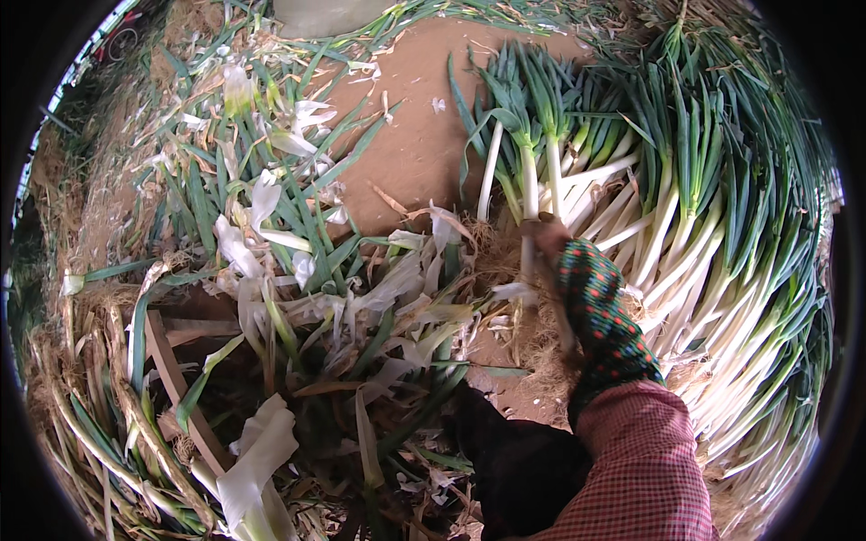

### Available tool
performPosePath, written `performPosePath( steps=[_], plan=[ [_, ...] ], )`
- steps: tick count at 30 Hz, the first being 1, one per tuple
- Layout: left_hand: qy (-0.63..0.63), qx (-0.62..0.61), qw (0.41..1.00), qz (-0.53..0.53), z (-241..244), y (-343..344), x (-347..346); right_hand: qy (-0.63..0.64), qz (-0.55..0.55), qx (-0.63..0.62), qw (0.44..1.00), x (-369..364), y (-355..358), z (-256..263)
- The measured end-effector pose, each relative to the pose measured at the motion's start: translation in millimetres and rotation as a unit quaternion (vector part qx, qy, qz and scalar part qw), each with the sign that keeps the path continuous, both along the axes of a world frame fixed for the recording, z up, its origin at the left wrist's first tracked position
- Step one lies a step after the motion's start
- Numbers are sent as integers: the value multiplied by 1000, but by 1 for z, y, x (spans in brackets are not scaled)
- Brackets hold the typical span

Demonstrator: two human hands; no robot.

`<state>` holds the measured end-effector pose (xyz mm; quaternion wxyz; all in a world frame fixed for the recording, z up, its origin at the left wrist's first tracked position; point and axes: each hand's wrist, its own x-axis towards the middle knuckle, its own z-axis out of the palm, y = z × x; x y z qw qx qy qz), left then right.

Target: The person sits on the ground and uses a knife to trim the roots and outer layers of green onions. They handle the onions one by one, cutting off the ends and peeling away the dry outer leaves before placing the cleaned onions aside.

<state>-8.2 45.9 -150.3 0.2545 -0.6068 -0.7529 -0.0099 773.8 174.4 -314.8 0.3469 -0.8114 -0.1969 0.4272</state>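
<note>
My right hand (547, 235) is closed around the white shank of a long green onion (530, 186). Its dark green leaves point away from me, and the shank's lower end shows below my fingers. A second onion stalk (554, 169) stands just right of it, partly hidden by the hand. To the left, a thin onion (491, 172) lies apart with its roots downward. A large heap of green onions (703, 270) spreads along my right, roots toward me. The sleeve is patterned dark green over a checked cuff. My left hand is out of view.
Stripped leaves and papery skins (270, 223) litter the ground at left and centre. A wooden frame (179, 385) stands at lower left beside untrimmed onion stalks (101, 439). Bare brown soil (419, 122) shows ahead. A pale rounded object (331, 15) sits at the top edge.
</note>
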Motion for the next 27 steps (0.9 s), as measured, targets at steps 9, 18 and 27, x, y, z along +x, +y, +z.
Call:
performPosePath(
  steps=[9, 18, 27],
  plan=[
    [8, 2, 1000, 5, -5, 8, 0, 121, -128, 80, 981, -47, -92, 79],
    [13, -2, 1000, 10, -10, 13, -3, -54, 229, -100, 967, -126, -135, 116],
    [13, 4, 1000, 12, -10, 9, -12, -21, 144, -83, 986, -147, -106, 81]
  ],
)
